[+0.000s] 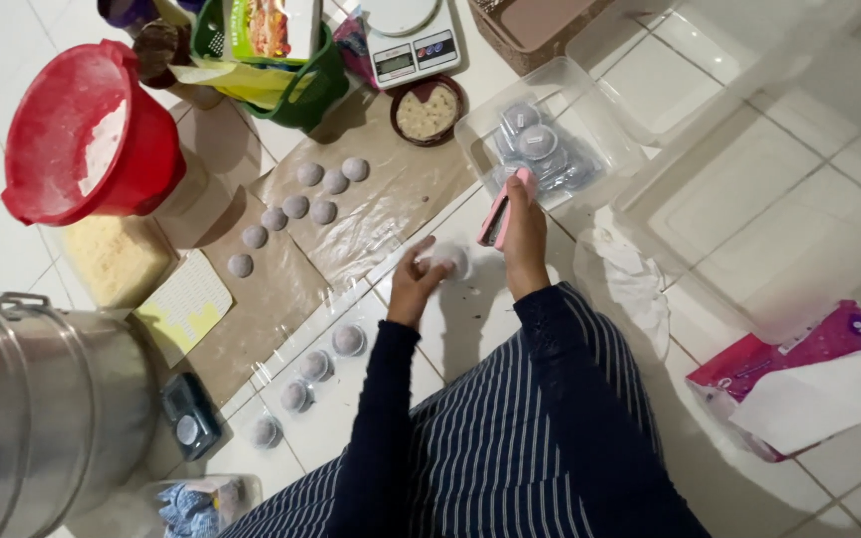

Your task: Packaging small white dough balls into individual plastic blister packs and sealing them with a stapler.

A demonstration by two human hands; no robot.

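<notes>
Left hand [419, 277] pinches a wrapped dough ball [447, 261] steady just below the clear plastic tub [580, 95]; right hand [524, 231] grips the pink stapler [496, 211] beside it, jaws aimed at the wrap. Bare balls [297, 206] wait on brown paper [391, 189] left of the tub.

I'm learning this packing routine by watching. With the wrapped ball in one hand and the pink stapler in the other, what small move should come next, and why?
Probably bring the pink stapler in the right hand down to the wrapped ball held by the left hand: the two are apart, and the wrap looks unsealed.
</notes>
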